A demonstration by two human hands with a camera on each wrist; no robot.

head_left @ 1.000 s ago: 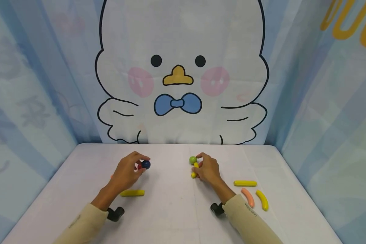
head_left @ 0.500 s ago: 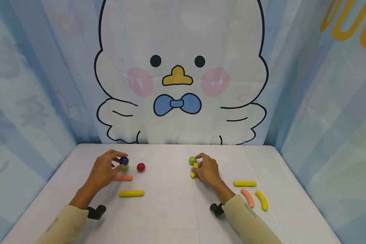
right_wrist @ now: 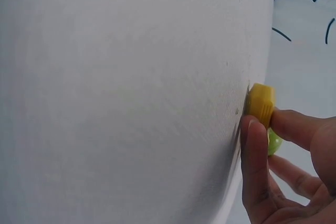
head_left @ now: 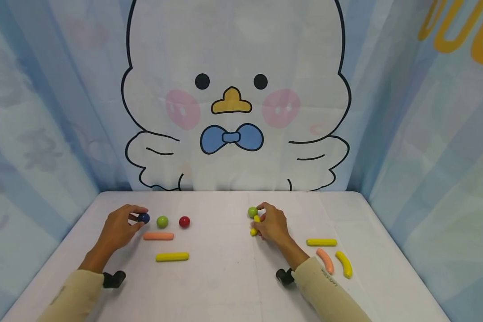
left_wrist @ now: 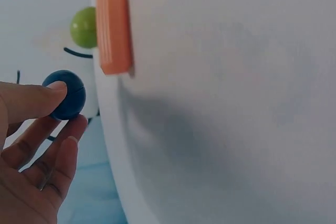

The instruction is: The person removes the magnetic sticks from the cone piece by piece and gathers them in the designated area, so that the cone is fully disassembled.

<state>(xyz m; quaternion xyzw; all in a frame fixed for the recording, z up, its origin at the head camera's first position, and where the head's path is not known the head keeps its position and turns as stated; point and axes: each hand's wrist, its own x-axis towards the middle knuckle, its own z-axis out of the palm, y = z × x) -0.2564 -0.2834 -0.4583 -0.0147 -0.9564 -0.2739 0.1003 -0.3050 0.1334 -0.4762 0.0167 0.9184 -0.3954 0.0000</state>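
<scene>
At the left of the table, my left hand (head_left: 120, 227) pinches a dark blue ball (head_left: 143, 218) between thumb and fingers; the left wrist view shows the thumb lying across the ball (left_wrist: 71, 98). To its right sit a green ball (head_left: 162, 222) and a red ball (head_left: 184, 222). An orange stick (head_left: 158, 236) lies just in front of them. My right hand (head_left: 274, 223) pinches a short yellow piece (right_wrist: 261, 103), partly hidden by the fingers. Another green ball (head_left: 252, 212) is right at its index fingertip, and a bit of red shows between the fingers.
A yellow stick (head_left: 171, 256) lies front left. Right of the right hand are another yellow stick (head_left: 321, 242), a curved salmon piece (head_left: 325, 261) and a curved yellow piece (head_left: 344, 264). A printed curtain (head_left: 233, 165) hangs behind the white table (head_left: 225, 290).
My left hand has carried the blue ball leftward, from beside the red ball past the green one, uncovering both balls and the orange stick. The right hand has stayed nearly still.
</scene>
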